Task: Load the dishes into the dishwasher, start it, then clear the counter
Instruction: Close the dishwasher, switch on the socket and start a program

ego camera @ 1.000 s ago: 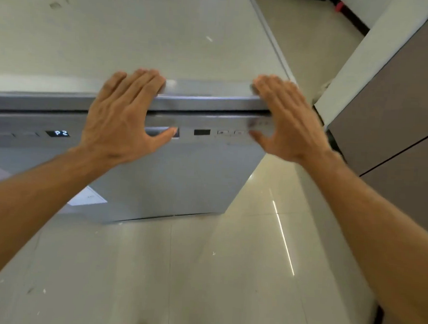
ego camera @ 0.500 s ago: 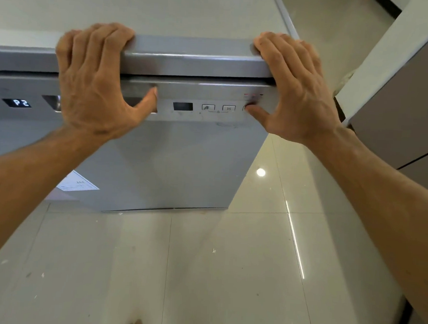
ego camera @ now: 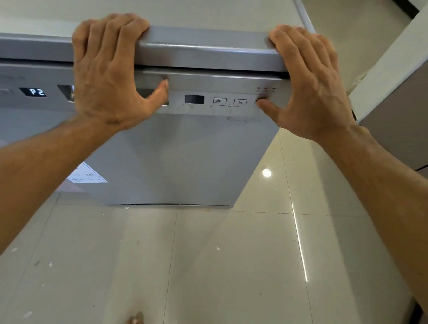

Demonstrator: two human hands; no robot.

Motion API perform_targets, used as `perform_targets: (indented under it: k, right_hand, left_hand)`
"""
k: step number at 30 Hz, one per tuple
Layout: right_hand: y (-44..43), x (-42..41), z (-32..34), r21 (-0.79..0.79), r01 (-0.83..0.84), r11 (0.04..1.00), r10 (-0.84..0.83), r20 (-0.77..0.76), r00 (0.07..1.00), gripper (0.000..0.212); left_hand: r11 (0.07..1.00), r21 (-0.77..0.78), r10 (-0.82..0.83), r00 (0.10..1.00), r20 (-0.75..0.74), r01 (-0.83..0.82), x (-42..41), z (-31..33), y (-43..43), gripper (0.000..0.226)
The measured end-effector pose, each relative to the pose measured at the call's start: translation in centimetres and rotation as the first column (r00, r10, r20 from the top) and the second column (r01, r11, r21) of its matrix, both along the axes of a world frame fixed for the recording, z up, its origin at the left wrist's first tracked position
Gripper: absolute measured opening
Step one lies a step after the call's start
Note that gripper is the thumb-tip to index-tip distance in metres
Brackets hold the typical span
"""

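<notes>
Gripping the front edge of the dishwasher [ego camera: 183, 155] top, both hands are set on the appliance, which stands on the tiled floor [ego camera: 226, 262] with its door upright and closed.

Left grip [ego camera: 108, 72]: four fingers curled over the top front edge, left of centre. The thumb lies below on the control panel [ego camera: 206, 110], beside the recessed door handle, which the hand mostly hides.

Right grip [ego camera: 310, 87]: four fingers curled over the top right front corner. The thumb [ego camera: 269, 107] reaches inward, its tip resting at the right end of the control panel, just beside the button marked ½ [ego camera: 240, 102] and directly under the row of small indicator lights [ego camera: 265, 88]. Whether the thumb is pressing cannot be told.

Panel status: the display [ego camera: 33, 92] at the left reads P2. A second, dark window [ego camera: 194, 99] sits between the handle recess and the buttons.

Other items: a white label [ego camera: 88, 176] is stuck low on the door, left side. A brown cabinet [ego camera: 411, 111] stands to the right of the dishwasher. Bare toes [ego camera: 134, 323] show at the bottom edge, on the floor.
</notes>
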State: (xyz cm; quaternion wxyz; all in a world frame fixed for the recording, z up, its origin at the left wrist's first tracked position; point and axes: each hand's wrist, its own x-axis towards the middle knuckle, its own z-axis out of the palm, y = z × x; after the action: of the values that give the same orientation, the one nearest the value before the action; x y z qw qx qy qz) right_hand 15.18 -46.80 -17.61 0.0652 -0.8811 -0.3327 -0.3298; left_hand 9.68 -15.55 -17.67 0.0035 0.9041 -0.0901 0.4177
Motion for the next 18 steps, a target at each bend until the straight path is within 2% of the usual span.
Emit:
perform_targets:
  k: [18]
  right_hand:
    - [0.31,-0.18,-0.10,0.010,0.020,1.000,-0.021,0.033,0.999,0.084]
  left_hand:
    - [1.000,0.024,0.018,0.999,-0.036,-0.018,-0.17,0.31,-0.09,0.068]
